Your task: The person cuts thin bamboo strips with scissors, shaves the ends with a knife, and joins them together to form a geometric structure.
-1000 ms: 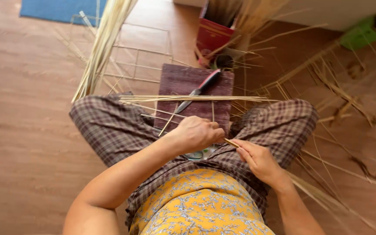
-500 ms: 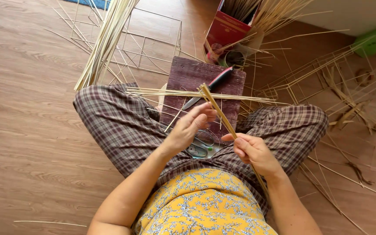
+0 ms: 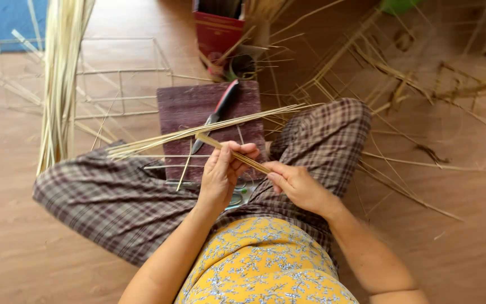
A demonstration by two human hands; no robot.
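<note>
I sit cross-legged on a wooden floor in checked trousers. Both hands grip one thin bamboo strip [image 3: 237, 156] above my lap. My left hand [image 3: 223, 171] curls around its middle, while my right hand [image 3: 293, 183] pinches the near end. The strip's far end points up-left over a dark purple wooden board [image 3: 192, 110]. A knife with a red and black handle [image 3: 216, 115] lies on that board. A bundle of long thin splints [image 3: 198, 130] rests across my knees and the board.
A tall sheaf of pale strips [image 3: 60, 73] leans at the left beside a wire-like bamboo frame [image 3: 122, 79]. A red box [image 3: 217, 34] stands behind the board. Loose splints and frames litter the floor at right [image 3: 400, 79]. A blue mat [image 3: 4, 22] lies far left.
The strip has been lowered from steep to nearly level, and both hands have closed in on it. My head has tilted, shifting the view toward the left.
</note>
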